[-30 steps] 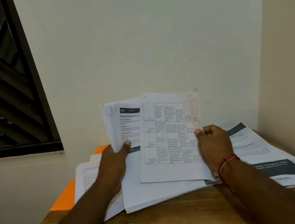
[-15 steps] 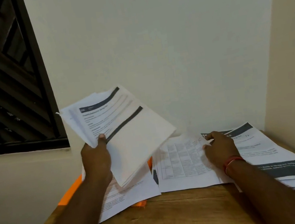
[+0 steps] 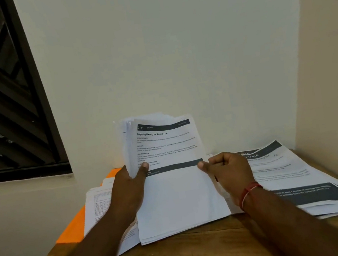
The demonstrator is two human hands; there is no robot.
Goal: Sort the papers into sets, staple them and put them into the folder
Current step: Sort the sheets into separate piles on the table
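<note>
A thick stack of white printed papers (image 3: 174,194) stands tilted up over the table's middle; its top sheet has a dark header bar and a title. My left hand (image 3: 129,190) grips the stack's left edge, thumb on the front. My right hand (image 3: 227,171) pinches the right edge of the top sheet. An orange folder (image 3: 73,231) lies flat at the left under loose sheets (image 3: 97,207). More printed sheets (image 3: 297,179) with dark bands are spread on the right. No stapler is in view.
The wooden table (image 3: 192,254) sits in a corner, with a pale wall behind and another on the right. A dark barred window (image 3: 1,97) is at the upper left. Bare wood shows along the table's front edge.
The table-grid sheet was laid down on the right pile by my right hand, which has come back to the stack. My left hand swung the stack from the left to the middle.
</note>
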